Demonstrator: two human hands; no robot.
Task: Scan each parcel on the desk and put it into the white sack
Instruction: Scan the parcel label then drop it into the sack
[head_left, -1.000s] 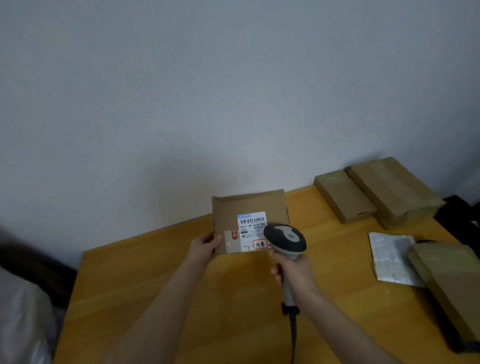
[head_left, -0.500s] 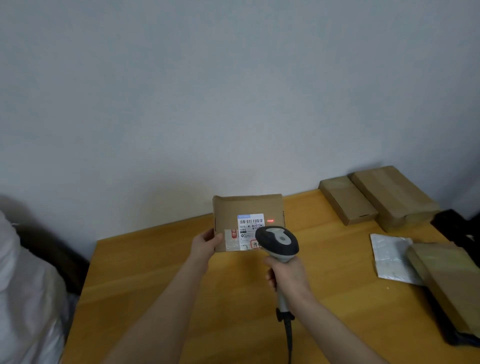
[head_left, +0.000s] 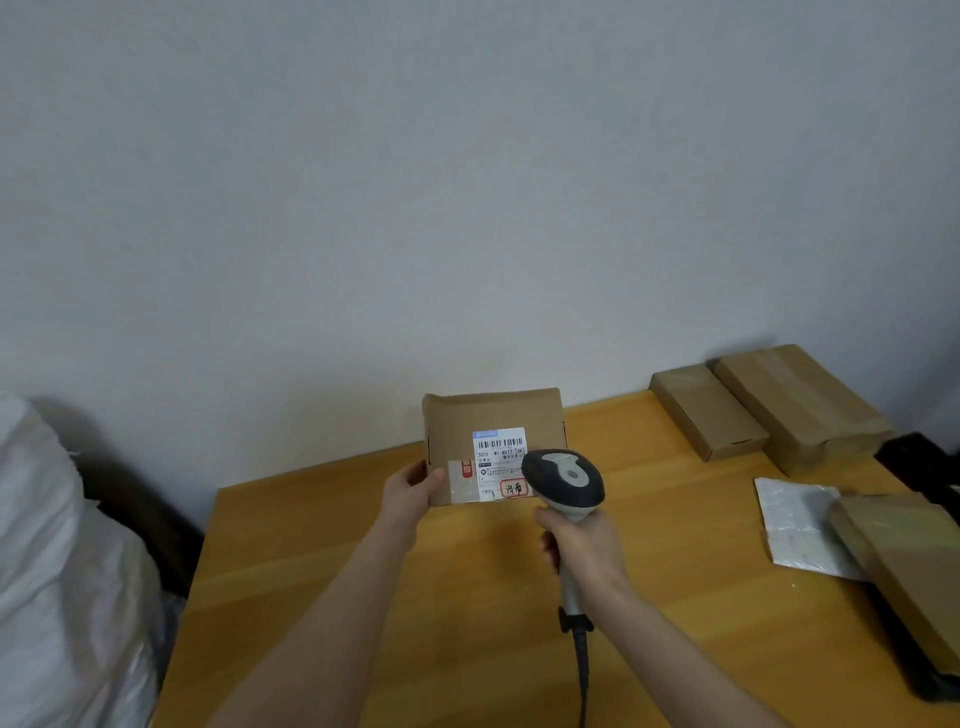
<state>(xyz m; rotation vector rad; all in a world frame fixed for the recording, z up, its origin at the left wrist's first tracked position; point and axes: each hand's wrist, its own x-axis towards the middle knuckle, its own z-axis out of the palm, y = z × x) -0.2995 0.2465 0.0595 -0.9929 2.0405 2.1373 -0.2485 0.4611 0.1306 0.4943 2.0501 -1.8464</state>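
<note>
**Red light gone**

The red dot on the parcel (head_left: 493, 418) is gone, so the scan looks done. Fingers of the left hand (head_left: 410, 493) pinch its corner over the worktop (head_left: 363, 597). Fingers of the right hand (head_left: 584, 548) wrap the scanner (head_left: 563, 475). Next stop, I think: the white sack (head_left: 62, 571), on the left.

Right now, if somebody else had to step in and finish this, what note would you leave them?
Left hand holds the labelled parcel by its lower left corner. Right hand grips the scanner, pointed at its label.
White sack stands left of the desk. Waiting on the desk's right: a small box and a larger box by the wall, a grey mailer, a near box overlapping it.
Done: I cannot tell whether this scan registered.
Left: bag this parcel, then scan and bag the other four.
</note>
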